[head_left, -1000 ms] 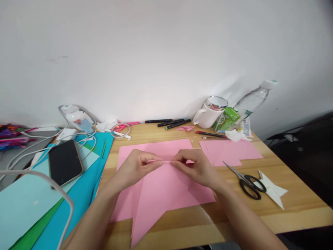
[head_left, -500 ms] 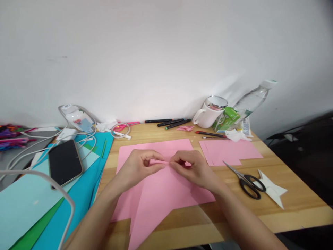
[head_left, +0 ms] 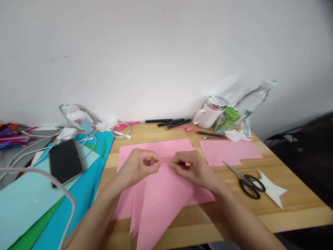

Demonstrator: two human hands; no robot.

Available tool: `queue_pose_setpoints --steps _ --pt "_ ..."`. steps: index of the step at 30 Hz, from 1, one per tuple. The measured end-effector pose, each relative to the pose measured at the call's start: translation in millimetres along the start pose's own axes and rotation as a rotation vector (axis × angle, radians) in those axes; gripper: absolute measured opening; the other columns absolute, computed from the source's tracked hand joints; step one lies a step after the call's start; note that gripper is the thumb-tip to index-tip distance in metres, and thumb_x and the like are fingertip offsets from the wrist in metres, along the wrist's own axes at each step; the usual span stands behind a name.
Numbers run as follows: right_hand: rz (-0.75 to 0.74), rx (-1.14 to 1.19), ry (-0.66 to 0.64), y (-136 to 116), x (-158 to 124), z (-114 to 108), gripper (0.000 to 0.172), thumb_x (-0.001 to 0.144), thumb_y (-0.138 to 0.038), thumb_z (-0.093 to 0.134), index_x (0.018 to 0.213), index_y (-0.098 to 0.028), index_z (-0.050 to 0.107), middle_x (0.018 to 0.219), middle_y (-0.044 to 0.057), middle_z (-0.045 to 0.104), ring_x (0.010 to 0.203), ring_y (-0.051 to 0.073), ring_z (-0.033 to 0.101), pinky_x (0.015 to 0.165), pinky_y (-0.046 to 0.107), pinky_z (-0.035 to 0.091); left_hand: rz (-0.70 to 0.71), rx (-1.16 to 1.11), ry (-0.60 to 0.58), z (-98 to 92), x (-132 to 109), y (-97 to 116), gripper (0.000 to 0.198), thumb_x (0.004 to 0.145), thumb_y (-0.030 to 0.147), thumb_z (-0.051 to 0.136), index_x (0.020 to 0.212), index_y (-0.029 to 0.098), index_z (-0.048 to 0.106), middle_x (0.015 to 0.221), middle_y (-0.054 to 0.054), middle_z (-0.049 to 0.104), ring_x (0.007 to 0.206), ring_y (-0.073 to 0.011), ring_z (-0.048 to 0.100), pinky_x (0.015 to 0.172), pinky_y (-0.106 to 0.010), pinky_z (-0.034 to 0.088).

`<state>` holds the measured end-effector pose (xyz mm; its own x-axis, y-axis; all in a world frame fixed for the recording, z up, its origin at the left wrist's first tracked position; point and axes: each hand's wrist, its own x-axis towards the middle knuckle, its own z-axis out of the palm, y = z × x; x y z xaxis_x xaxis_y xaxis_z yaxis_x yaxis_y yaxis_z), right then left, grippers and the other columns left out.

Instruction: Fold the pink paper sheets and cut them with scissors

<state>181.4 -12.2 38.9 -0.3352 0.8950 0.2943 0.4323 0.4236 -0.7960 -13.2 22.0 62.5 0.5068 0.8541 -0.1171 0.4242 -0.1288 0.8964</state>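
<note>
A folded piece of pink paper [head_left: 166, 198] with several pointed layers hangs toward me, its tips reaching past the table's front edge. My left hand [head_left: 140, 166] pinches its top edge between thumb and forefinger. Just to the right, my right hand [head_left: 191, 168] pinches the same top edge, a small gap between the two sets of fingertips. Beneath lies a larger pink sheet [head_left: 156, 144] flat on the wooden table, partly covered by the folded paper and my hands.
Black scissors [head_left: 251, 185] overlap a white folded paper [head_left: 273, 189] on the right. Pink offcuts [head_left: 231, 151], markers [head_left: 178, 123], a white mug [head_left: 209, 113] and a bottle [head_left: 252, 99] stand or lie farther back. Left are a phone [head_left: 65, 162], cables and blue sheets [head_left: 85, 187].
My left fingertips have shifted slightly left, widening the gap to my right hand. The folded paper's front layer has swung to the right, and more layered points show at its left side.
</note>
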Motion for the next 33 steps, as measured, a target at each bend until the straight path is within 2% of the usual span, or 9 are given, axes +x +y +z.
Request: queue_pose_setpoints --steps 7,11,13,15,17,19,23,28,33 --pt "0.056 0.018 0.017 3 0 -11 0.019 0.082 -0.02 0.053 0.063 -0.017 0.057 0.058 -0.001 0.056 0.053 0.01 0.043 0.048 0.022 0.033 -0.083 -0.149 0.053 -18.8 1 -7 0.006 0.07 0.017 0.061 0.066 0.013 0.064 0.057 0.0 0.064 0.053 -0.0123 0.061 0.053 -0.023 0.051" --pt "0.072 0.025 0.041 4 0 -13 0.018 0.081 -0.018 0.052 0.063 -0.017 0.056 0.058 -0.001 0.055 0.053 0.01 0.042 0.048 0.022 0.032 -0.011 -0.218 0.139 -20.5 3 -6 0.019 0.078 0.031 0.06 0.082 0.013 0.064 0.078 -0.006 0.07 0.068 -0.0164 0.066 0.066 -0.029 0.053" --pt "0.064 0.031 0.014 4 1 -10 0.017 0.081 -0.016 0.052 0.064 -0.017 0.057 0.059 -0.001 0.055 0.054 0.01 0.043 0.049 0.022 0.033 0.024 -0.155 0.048 -12.7 4 -6 0.021 0.078 0.035 0.062 0.085 0.015 0.064 0.084 -0.004 0.068 0.075 -0.0153 0.063 0.066 -0.026 0.049" --pt "0.052 0.033 -0.007 4 1 -6 0.015 0.08 -0.015 0.052 0.067 -0.017 0.059 0.059 -0.002 0.056 0.053 0.01 0.044 0.049 0.022 0.033 0.032 -0.055 -0.053 -2.1 5 -6 0.023 0.078 0.036 0.062 0.069 0.015 0.062 0.068 0.0 0.06 0.064 -0.0116 0.053 0.056 -0.022 0.04" --pt "0.041 0.022 -0.004 4 0 -1 0.012 0.079 -0.013 0.053 0.072 -0.017 0.061 0.061 -0.001 0.058 0.053 0.01 0.046 0.05 0.022 0.034 0.047 0.013 -0.079 7.3 5 -8 0.034 0.081 0.038 0.057 0.056 0.015 0.053 0.053 0.004 0.043 0.052 -0.0081 0.037 0.048 -0.022 0.028" --pt "0.034 0.012 0.005 4 0 3 0.012 0.078 -0.011 0.052 0.073 -0.016 0.062 0.063 -0.001 0.059 0.055 0.01 0.048 0.051 0.021 0.036 0.064 0.039 -0.087 13.0 5 -9 0.04 0.082 0.038 0.054 0.051 0.016 0.043 0.051 0.005 0.03 0.05 -0.0074 0.027 0.046 -0.024 0.02" --pt "0.049 0.013 0.0 5 0 5 0.013 0.075 -0.009 0.052 0.067 -0.016 0.059 0.061 -0.001 0.057 0.055 0.01 0.048 0.053 0.021 0.038 0.068 0.052 -0.11 14.2 6 -9 0.042 0.082 0.038 0.053 0.05 0.018 0.034 0.052 0.006 0.024 0.051 -0.0078 0.023 0.047 -0.025 0.017" --pt "0.108 0.047 -0.045 6 1 -6 0.012 0.075 -0.011 0.052 0.065 -0.016 0.058 0.061 -0.001 0.057 0.056 0.01 0.047 0.053 0.021 0.037 0.074 0.047 -0.094 -1.7 7 -12 0.038 0.082 0.039 0.053 0.053 0.016 0.041 0.054 0.005 0.029 0.052 -0.008 0.025 0.047 -0.023 0.019" --pt "0.163 0.047 -0.08 13 2 -20 0.014 0.078 -0.015 0.05 0.065 -0.016 0.056 0.062 0.0 0.057 0.056 0.01 0.046 0.054 0.022 0.037 0.089 0.083 0.031 -30.9 7 -24 0.036 0.08 0.041 0.056 0.057 0.014 0.055 0.056 0.002 0.042 0.053 -0.0089 0.034 0.048 -0.022 0.025"
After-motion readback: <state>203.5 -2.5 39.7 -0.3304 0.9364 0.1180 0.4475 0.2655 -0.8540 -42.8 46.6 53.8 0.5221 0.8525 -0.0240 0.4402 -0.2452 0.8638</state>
